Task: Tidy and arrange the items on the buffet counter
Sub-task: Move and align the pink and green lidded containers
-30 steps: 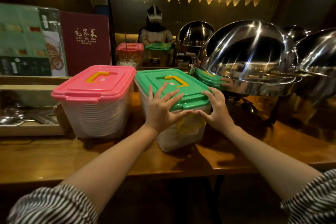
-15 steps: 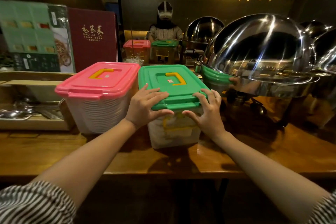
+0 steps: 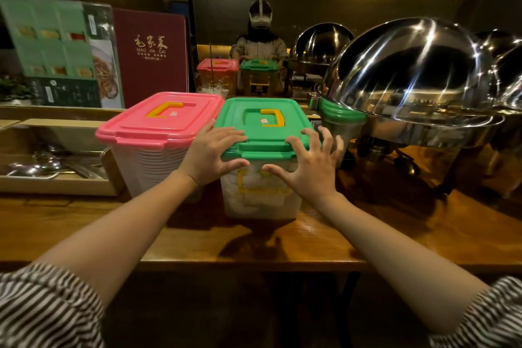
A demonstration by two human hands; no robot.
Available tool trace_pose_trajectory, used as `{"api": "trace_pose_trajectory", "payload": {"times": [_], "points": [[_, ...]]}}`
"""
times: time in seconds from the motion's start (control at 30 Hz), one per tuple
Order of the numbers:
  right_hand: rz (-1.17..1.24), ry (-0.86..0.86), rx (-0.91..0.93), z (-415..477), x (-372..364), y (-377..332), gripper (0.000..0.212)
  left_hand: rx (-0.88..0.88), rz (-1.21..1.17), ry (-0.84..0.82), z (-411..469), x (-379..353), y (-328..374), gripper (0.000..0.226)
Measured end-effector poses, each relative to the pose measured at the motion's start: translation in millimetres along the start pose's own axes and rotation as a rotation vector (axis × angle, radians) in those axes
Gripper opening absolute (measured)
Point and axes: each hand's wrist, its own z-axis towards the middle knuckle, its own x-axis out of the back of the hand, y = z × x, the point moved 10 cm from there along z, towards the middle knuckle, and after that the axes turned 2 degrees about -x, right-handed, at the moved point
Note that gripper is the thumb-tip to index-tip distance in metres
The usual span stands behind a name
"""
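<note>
L hand pinches green box by its front rim, R hand splayed, unclasped, at right corner, prob. squaring it w/ pink box.

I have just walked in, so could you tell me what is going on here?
A person is handling the green-lidded box on the wooden counter. The left hand holds its near left corner, fingers on the lid, thumb under the rim. The right hand is spread at the right corner; whether it grips is unclear. The pink-lidded box stands beside it.
</note>
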Motion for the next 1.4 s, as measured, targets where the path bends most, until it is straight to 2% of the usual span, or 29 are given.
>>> {"api": "trace_pose_trajectory", "payload": {"times": [0.17, 0.27, 0.47, 0.93, 1.07, 1.2, 1.33, 1.4], "points": [[0.027, -0.009, 0.285, 15, 0, -13, 0.084, 0.096, 0.139, 0.123, 8, 5, 12, 0.070], [0.068, -0.033, 0.401, 16, -11, -22, 0.072, 0.156, 0.165, 0.184, 11, 5, 6, 0.065], [0.127, 0.008, 0.401, 17, -19, -17, 0.066, 0.054, 0.102, 0.258, 14, 0, 1, 0.051], [0.096, 0.025, 0.341, 21, -14, -26, 0.075, 0.059, 0.114, 0.230, 12, 1, -5, 0.051], [0.070, 0.029, 0.295, 16, -5, -28, 0.089, 0.060, 0.075, 0.177, 12, 7, 0, 0.052], [0.071, 0.061, 0.209, 10, 5, -28, 0.075, 0.020, 0.105, -0.005, 6, -2, 7, 0.064], [0.058, 0.044, 0.152, 10, 1, -30, 0.065, -0.021, 0.266, -0.191, -2, -17, 14, 0.086], [0.031, 0.038, 0.120, 9, -6, -30, 0.063, 0.016, 0.329, -0.252, -3, -25, 13, 0.091]]}}
